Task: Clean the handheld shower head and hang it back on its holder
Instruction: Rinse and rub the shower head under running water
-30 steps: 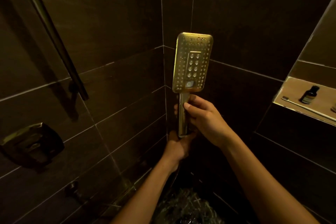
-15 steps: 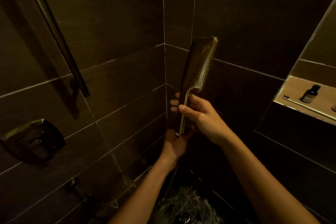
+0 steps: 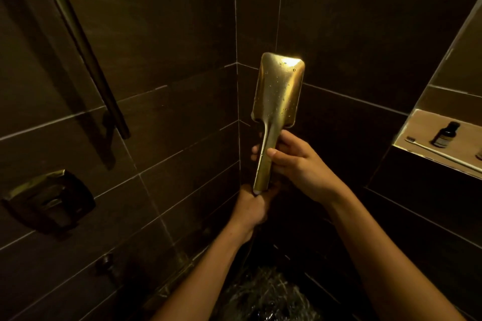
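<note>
I hold the shower head (image 3: 279, 91) upright in front of the tiled corner (image 3: 236, 91), its smooth gold back turned toward me and beaded with water drops. My right hand (image 3: 294, 164) is wrapped around the upper part of the handle just below the head, thumb laid across the front, fingertips (image 3: 255, 150) showing past the handle's left edge. My left hand (image 3: 251, 207) is clenched at the very bottom of the handle, where the hose joins; the hose itself is too dark to make out. Left of the shower head, a slanted rail (image 3: 83, 52) runs down the wall, and below that sits a square wall fitting (image 3: 49, 199). Right of the shower head, a lit niche (image 3: 417, 128) holds a small dark bottle (image 3: 444, 135) and a toothbrush (image 3: 440, 154) lying just beside it.
</note>
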Motion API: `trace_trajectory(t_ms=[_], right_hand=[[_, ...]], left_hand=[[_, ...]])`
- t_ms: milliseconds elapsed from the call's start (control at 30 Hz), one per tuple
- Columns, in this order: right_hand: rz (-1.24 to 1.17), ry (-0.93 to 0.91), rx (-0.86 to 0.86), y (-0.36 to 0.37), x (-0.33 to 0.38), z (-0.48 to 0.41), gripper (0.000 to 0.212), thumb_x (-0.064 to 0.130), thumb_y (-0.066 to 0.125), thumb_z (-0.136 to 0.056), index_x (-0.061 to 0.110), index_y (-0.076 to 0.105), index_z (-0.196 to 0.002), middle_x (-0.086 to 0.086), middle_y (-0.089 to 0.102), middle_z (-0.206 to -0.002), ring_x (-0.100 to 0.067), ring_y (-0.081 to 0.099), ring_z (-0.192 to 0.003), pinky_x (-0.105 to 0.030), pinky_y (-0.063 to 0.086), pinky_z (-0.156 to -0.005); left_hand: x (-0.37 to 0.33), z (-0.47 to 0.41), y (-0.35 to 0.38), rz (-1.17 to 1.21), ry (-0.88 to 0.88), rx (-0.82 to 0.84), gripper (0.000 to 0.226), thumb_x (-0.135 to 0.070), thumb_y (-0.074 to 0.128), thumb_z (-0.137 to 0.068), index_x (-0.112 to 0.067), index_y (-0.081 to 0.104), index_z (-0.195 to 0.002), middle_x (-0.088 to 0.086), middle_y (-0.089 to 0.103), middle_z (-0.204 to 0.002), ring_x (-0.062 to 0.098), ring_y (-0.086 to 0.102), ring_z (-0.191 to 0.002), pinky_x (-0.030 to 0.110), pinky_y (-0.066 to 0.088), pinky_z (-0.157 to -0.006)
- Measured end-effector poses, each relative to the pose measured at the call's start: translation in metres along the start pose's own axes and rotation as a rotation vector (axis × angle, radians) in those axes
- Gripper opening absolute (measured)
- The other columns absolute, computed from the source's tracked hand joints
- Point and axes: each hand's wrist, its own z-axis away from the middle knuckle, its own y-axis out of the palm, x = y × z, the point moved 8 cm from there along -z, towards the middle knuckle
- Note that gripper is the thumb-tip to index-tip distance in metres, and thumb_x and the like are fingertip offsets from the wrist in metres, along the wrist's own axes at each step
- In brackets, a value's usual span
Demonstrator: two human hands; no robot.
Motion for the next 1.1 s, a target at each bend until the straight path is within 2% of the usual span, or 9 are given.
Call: trace_trajectory(t_ms=[133, 233, 333, 433, 567, 667, 767, 867, 1100], right_hand=[[0.24, -0.028, -0.097, -0.001, 0.005, -0.002, 0.026, 0.023, 0.069, -0.095, 0.02, 0.066, -0.121, -0.003, 0.07, -0.112, -0.015, 0.068, -0.109, -0.034, 0.059, -0.092], [0.349, -0.081, -0.231, 0.0, 0.012, -0.003, 0.031, 0.034, 0.079, -0.086, 0.016, 0.07, -0.109, -0.003, 0.072, -0.106, -0.006, 0.07, -0.097, -0.019, 0.06, -0.077], [0.391, -0.07, -0.32, -0.002, 0.009, -0.004, 0.034, 0.04, 0.084, -0.079, 0.018, 0.071, -0.102, -0.001, 0.074, -0.096, -0.01, 0.073, -0.09, -0.032, 0.063, -0.08], [0.417, -0.046, -0.312, -0.004, 0.009, -0.007, 0.026, 0.035, 0.083, -0.081, 0.02, 0.072, -0.099, 0.002, 0.075, -0.096, -0.011, 0.074, -0.093, -0.042, 0.063, -0.085], [0.458, 0.061, -0.222, -0.006, 0.01, -0.011, 0.02, 0.031, 0.075, -0.089, 0.029, 0.068, -0.107, 0.002, 0.072, -0.107, -0.013, 0.07, -0.104, -0.047, 0.057, -0.098], [0.503, 0.191, -0.121, -0.005, 0.009, -0.013, 0.032, 0.036, 0.069, -0.093, 0.031, 0.059, -0.123, -0.001, 0.066, -0.117, -0.019, 0.065, -0.111, -0.051, 0.054, -0.101], [0.5, 0.184, -0.066, -0.001, 0.016, -0.011, 0.029, 0.027, 0.067, -0.096, 0.033, 0.056, -0.122, -0.005, 0.064, -0.119, -0.021, 0.065, -0.112, -0.05, 0.054, -0.101], [0.418, 0.114, -0.03, 0.002, 0.021, -0.009, 0.034, 0.017, 0.066, -0.097, 0.032, 0.055, -0.125, 0.001, 0.069, -0.12, -0.014, 0.068, -0.114, -0.044, 0.054, -0.102], [0.246, -0.019, -0.078, 0.006, 0.027, -0.012, 0.037, -0.002, 0.056, -0.098, 0.023, 0.062, -0.126, -0.003, 0.072, -0.122, -0.011, 0.07, -0.112, -0.031, 0.053, -0.091]], left_hand=[[0.005, 0.0, -0.001, -0.053, -0.064, -0.049, 0.031, -0.034, 0.074, -0.086, -0.024, 0.047, -0.094, -0.002, 0.048, -0.062, 0.01, 0.042, -0.045, 0.025, 0.031, -0.043], [0.002, 0.004, 0.004, -0.075, -0.043, -0.04, 0.026, -0.03, 0.072, -0.089, -0.025, 0.046, -0.089, -0.003, 0.052, -0.066, 0.001, 0.049, -0.038, 0.018, 0.036, -0.04], [0.005, 0.002, 0.005, -0.068, -0.048, -0.055, 0.028, -0.03, 0.073, -0.088, -0.025, 0.046, -0.09, -0.003, 0.053, -0.067, 0.003, 0.05, -0.043, 0.019, 0.037, -0.042], [0.005, -0.001, 0.001, -0.067, -0.058, -0.106, 0.026, -0.031, 0.073, -0.088, -0.025, 0.048, -0.087, -0.001, 0.052, -0.064, 0.011, 0.046, -0.05, 0.026, 0.035, -0.049], [0.006, -0.005, -0.005, -0.065, -0.067, -0.08, 0.019, -0.034, 0.072, -0.089, -0.02, 0.059, -0.086, -0.009, 0.043, -0.041, 0.006, 0.035, -0.033, 0.021, 0.027, -0.039], [0.009, -0.008, -0.005, -0.068, -0.077, -0.049, 0.027, -0.041, 0.072, -0.087, -0.017, 0.067, -0.098, -0.011, 0.043, -0.045, 0.004, 0.035, -0.033, 0.022, 0.028, -0.039], [0.004, -0.006, -0.001, -0.084, -0.036, -0.047, 0.018, -0.037, 0.071, -0.089, -0.021, 0.068, -0.081, -0.012, 0.043, -0.045, 0.001, 0.036, -0.033, 0.023, 0.029, -0.045], [-0.001, -0.01, -0.003, -0.086, 0.006, -0.055, 0.035, -0.034, 0.071, -0.09, -0.024, 0.059, -0.059, -0.012, 0.04, -0.039, 0.003, 0.034, -0.034, 0.024, 0.025, -0.047], [-0.016, -0.013, -0.007, -0.123, 0.023, -0.072, 0.032, -0.033, 0.073, -0.088, -0.021, 0.053, -0.067, -0.008, 0.049, -0.049, 0.011, 0.043, -0.049, 0.026, 0.034, -0.052]])
